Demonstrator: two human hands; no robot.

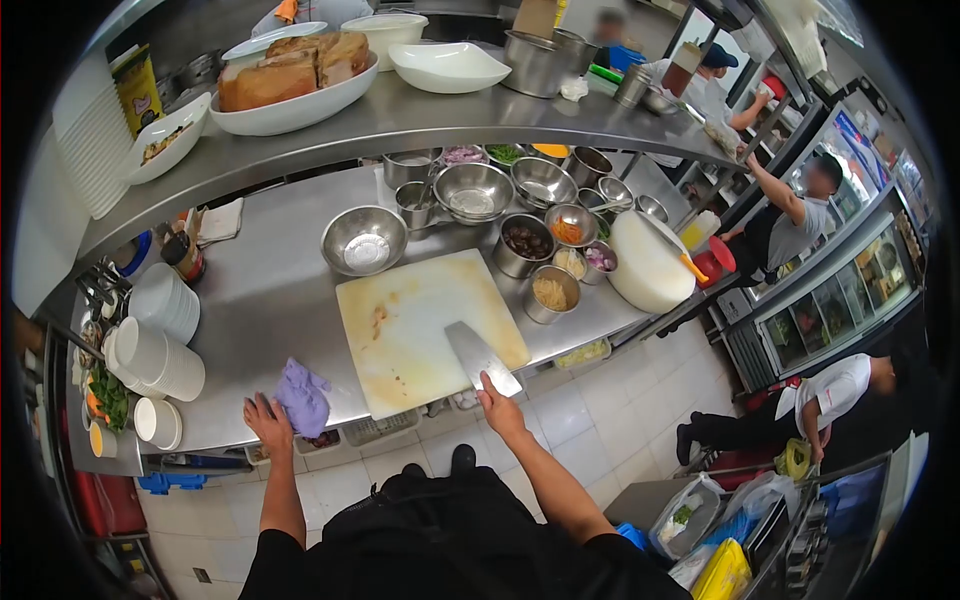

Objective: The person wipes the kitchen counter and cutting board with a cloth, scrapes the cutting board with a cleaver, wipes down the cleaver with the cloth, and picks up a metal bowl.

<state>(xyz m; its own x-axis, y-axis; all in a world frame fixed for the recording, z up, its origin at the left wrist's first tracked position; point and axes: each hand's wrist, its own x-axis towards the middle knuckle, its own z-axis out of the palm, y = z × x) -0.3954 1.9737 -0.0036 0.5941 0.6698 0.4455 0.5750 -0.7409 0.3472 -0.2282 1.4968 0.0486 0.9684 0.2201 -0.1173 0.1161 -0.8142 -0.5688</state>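
My right hand (500, 408) is closed around a cleaver (474, 352), whose broad metal blade lies over the lower right part of the white cutting board (420, 310). The board carries yellowish and brown stains. At the front edge of the steel counter, my left hand (268, 424) rests with its fingers apart. Right beside it lies a crumpled purple cloth (302, 397); I cannot tell whether the fingers touch it. Behind the board stands a steel bowl (365, 241).
Pots of chopped ingredients (526, 246) and a round white board (648, 262) stand at the right. White bowls (160, 355) are stacked left. Overhead, a steel shelf (440, 112) holds a dish of large brown pieces (298, 90). Co-workers (795, 215) are at the right.
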